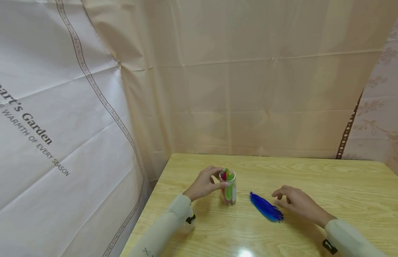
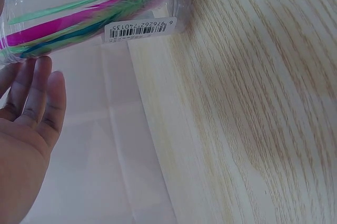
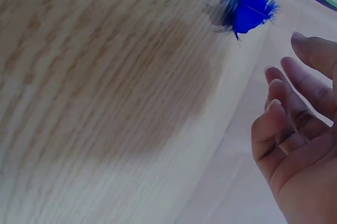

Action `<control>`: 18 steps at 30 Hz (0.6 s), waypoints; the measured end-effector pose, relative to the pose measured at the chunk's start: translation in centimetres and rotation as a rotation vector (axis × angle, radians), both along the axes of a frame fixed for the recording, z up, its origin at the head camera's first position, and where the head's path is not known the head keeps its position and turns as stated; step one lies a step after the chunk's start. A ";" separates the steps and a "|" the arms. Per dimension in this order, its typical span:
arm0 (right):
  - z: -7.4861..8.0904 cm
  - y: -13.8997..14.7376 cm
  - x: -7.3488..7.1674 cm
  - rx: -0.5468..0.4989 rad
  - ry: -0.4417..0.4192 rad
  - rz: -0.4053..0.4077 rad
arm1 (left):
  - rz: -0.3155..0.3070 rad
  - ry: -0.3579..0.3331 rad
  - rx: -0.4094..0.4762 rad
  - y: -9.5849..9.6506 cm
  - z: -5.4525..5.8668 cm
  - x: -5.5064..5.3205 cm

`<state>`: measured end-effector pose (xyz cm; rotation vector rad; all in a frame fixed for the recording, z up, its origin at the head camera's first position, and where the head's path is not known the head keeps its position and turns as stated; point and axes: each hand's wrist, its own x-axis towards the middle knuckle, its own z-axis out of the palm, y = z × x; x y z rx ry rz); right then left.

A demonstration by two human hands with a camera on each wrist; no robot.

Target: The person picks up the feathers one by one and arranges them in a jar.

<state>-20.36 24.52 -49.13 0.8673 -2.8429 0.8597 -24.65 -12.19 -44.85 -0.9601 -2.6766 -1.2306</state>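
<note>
A clear plastic jar (image 1: 230, 194) with a barcode label stands upright on the table, holding green, pink and teal feathers (image 2: 79, 23). Thumb and fingers of my left hand (image 1: 203, 184) grip it near its open rim, from the left side. Right of the jar lies a bundle of blue feathers (image 1: 266, 207), its far end pointing up and left. Just beyond its right side hovers my right hand (image 1: 298, 203), fingers loosely bent and holding nothing. The right wrist view shows the blue feathers (image 3: 250, 10) a short way off from those fingertips.
The wood-grain table (image 1: 347, 200) reaches back to a hanging beige cloth (image 1: 250, 89). To the left hangs a white printed cloth (image 1: 57, 107), and a floral one (image 1: 379, 117) hangs at the right. A bright light reflection lies near the table's front.
</note>
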 end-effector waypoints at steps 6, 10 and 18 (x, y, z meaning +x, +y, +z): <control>-0.5 -0.1 0.1 0.022 -0.099 -0.017 | -0.002 0.004 0.000 -0.1 0.0 0.1; -0.8 -0.2 0.2 0.029 -0.140 0.013 | -0.004 0.006 -0.002 0.0 0.0 0.1; -1.2 -0.2 0.5 0.062 -0.109 0.079 | -0.007 0.006 0.005 0.0 0.2 0.2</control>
